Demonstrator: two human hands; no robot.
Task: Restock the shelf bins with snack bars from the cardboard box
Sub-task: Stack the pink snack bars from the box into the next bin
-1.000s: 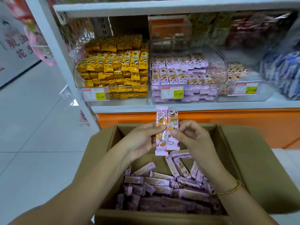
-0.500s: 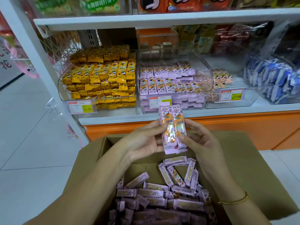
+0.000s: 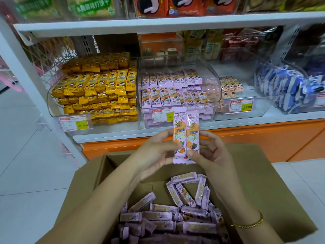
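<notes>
Above the cardboard box, left hand and right hand pinch two snack bars upright; the matching bin lies straight ahead, past their tops.

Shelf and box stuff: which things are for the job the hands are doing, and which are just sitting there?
For the job: left hand and right hand pinching two purple snack bars; loose purple bars in the cardboard box; clear bin of matching purple bars.
Just sitting there: yellow snack packs; blue-wrapped packs; 15.80 price tag; orange packets on the top shelf.
</notes>
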